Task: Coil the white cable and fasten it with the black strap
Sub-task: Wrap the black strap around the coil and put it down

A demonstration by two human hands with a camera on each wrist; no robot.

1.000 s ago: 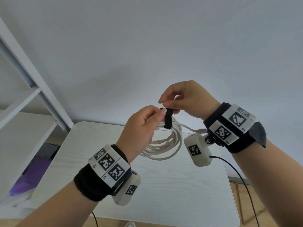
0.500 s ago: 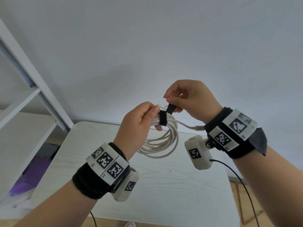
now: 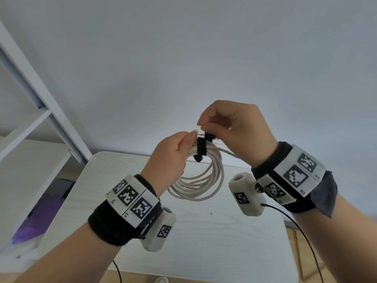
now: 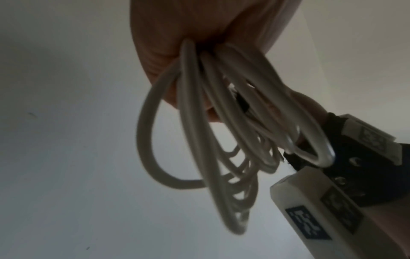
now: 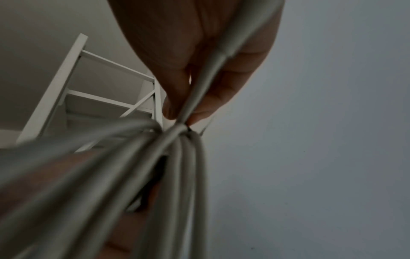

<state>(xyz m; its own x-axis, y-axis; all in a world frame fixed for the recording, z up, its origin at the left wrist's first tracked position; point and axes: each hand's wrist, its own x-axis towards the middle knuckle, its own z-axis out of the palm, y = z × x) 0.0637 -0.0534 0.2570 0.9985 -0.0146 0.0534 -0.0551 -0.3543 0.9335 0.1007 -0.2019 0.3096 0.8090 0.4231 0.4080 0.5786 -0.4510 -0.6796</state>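
Strap being wrapped round the coiled cable, held in the air above the tabletop [image 3: 204, 231].

The white cable [image 3: 206, 180], already coiled, is gripped at its top by the curled left hand [image 3: 173, 156], its loops hanging free below. The black strap [image 3: 201, 149] is wound round the bundle there, and its free end is pinched by the right hand [image 3: 234, 129]. The cable is judged light, springy and prone to splay; hold is best kept beside the strap, whose soft tail should be pulled taut.

Left hand [image 4: 199, 26] grips white cable [image 4: 195, 122] coil | loops hang below hand | wrist camera housing [image 4: 321, 210] beside loops
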